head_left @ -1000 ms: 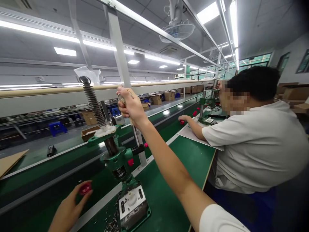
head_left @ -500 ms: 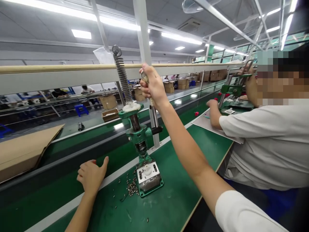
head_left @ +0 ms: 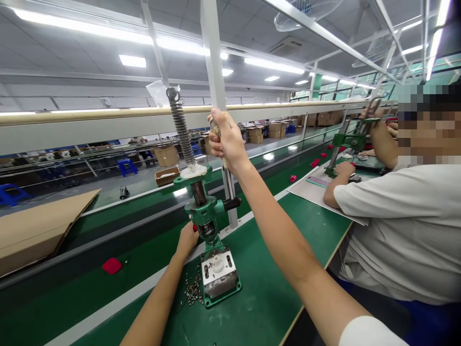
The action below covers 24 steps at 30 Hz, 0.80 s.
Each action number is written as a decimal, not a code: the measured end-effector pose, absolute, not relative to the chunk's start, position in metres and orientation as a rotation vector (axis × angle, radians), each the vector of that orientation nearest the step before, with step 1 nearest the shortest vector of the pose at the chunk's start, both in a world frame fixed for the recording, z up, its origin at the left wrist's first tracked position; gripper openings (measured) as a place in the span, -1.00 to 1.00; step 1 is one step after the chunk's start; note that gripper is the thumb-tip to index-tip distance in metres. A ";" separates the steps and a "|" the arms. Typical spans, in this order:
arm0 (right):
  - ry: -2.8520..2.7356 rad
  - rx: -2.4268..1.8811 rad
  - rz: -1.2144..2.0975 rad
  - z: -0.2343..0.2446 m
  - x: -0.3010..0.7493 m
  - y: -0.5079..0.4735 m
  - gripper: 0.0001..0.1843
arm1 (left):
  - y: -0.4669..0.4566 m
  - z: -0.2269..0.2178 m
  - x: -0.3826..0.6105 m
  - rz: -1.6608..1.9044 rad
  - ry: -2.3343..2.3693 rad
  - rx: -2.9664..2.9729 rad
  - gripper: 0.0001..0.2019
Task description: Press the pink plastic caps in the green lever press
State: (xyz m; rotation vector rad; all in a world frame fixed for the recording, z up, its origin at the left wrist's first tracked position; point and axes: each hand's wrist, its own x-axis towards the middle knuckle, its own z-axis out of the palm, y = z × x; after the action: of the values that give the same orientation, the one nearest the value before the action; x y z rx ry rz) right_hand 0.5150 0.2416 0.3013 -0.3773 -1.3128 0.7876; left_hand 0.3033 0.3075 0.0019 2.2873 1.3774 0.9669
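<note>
My right hand (head_left: pixel 227 142) is closed round the cloth-wrapped upper end of the lever on a green hand press (head_left: pixel 203 211). A tall coil spring (head_left: pixel 181 127) rises from the press top. My left hand (head_left: pixel 188 239) reaches to the far left side of the press, its fingers partly hidden by the press body. A small red part (head_left: pixel 195 228) shows at those fingers. On the press base, a metal fixture block (head_left: pixel 219 269) carries a white round piece (head_left: pixel 217 264). Small metal pins (head_left: pixel 193 290) lie in a pile left of the base.
Another red part (head_left: pixel 112 265) lies on the green conveyor (head_left: pixel 144 254), left of my arm. Cardboard (head_left: pixel 43 226) rests at the far left. A grey post (head_left: pixel 216 72) stands behind the press. At right, a co-worker (head_left: pixel 403 211) sits at another green press (head_left: pixel 347 140).
My left hand has moved right from over the conveyor to the side of the press, and a red part now shows where it was. My right hand still grips the lever. The view has tilted slightly.
</note>
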 end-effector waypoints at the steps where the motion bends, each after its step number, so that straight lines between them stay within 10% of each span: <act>1: -1.310 -0.377 0.797 0.301 0.515 0.242 -0.22 | 0.303 0.000 0.302 0.975 1.403 2.280 -0.84; 12: -1.255 -0.380 0.823 0.300 0.516 0.236 -0.43 | 0.191 0.034 0.284 1.224 1.070 2.131 -0.75; 24: -1.284 -0.381 0.802 0.300 0.517 0.232 -0.43 | 0.171 0.044 0.288 0.709 0.893 2.114 -0.63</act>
State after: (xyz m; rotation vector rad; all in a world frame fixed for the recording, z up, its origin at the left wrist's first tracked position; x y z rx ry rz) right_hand 0.5170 0.2319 0.2999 -0.3809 -1.2845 0.8022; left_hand 0.2879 0.1713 0.0441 2.1145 0.8933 0.7094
